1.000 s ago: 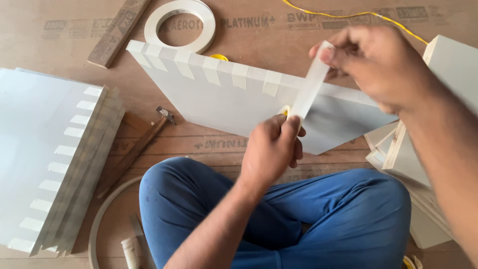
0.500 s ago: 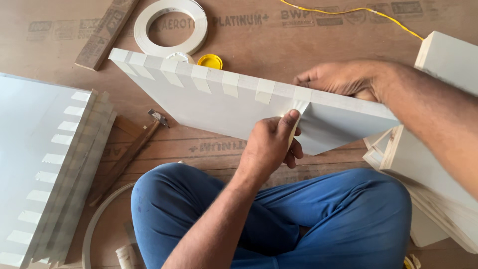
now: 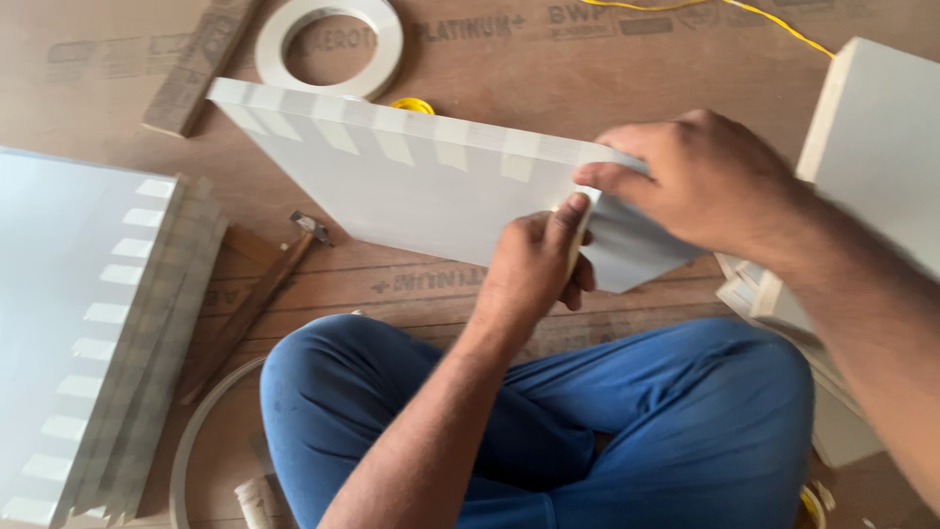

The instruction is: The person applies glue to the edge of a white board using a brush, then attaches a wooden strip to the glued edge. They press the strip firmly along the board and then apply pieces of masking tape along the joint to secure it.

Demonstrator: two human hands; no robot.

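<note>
A floor of brown plywood sheets (image 3: 117, 69) is seen from above, with a person seated cross-legged on it in blue trousers (image 3: 636, 431). A white panel (image 3: 411, 196) is held tilted above the knees, its top edge already crossed by a row of short tape strips (image 3: 392, 137) running from its far-left corner toward the right. At the right end of that edge a further strip is being pressed down: the left hand (image 3: 534, 264) is closed with its thumb pushed against the panel's face, and the right hand (image 3: 705, 181) is curled over the edge with its fingers gripping it. Most of the edge appears taped; only the stretch under the hands seems left. Beyond the panel lie a roll of tape (image 3: 328, 44), a yellow cap (image 3: 413, 104) and a wooden strip (image 3: 201, 64). At the floor's left edge a second taped panel (image 3: 69, 323) lies flat, with a hammer (image 3: 250, 304) beside it. More white boards (image 3: 871, 147) are stacked at the right.
</note>
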